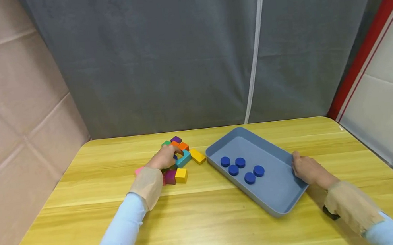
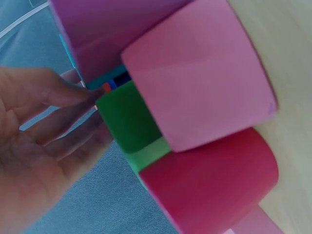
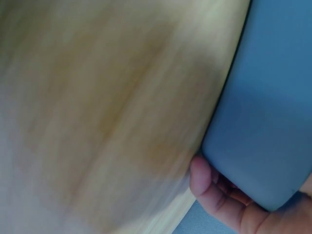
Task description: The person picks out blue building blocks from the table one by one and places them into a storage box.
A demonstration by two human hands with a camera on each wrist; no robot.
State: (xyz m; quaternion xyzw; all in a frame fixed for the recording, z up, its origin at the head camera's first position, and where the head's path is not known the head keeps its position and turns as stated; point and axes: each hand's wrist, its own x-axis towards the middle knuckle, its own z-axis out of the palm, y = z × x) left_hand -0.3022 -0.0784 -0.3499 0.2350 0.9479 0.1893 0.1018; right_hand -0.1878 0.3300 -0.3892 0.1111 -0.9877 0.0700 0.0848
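Note:
My left hand [image 1: 165,157] reaches into a cluster of coloured blocks, its fingers arched over them. A blue disc [image 1: 175,157] shows in the gap between its thumb and fingers, close to a turquoise block [image 1: 183,159]. In the left wrist view, the fingertips disappear behind a purple block [image 2: 107,34] and a green block [image 2: 129,117]. On the right, my right hand [image 1: 309,169] grips the short end of a grey-blue tray [image 1: 279,193], fingers curled at its rim. Several blue discs [image 1: 249,178] lie flat inside the tray, towards its left side.
Around the left hand are a yellow cube [image 1: 181,175], a yellow oblong block [image 1: 198,156], orange blocks [image 1: 183,146] and a dark purple block [image 1: 176,140]. Pink [image 2: 200,78] and red [image 2: 219,180] blocks stand nearest the left wrist. A grey curtain [image 1: 161,62] hangs behind the wooden table [image 1: 208,233].

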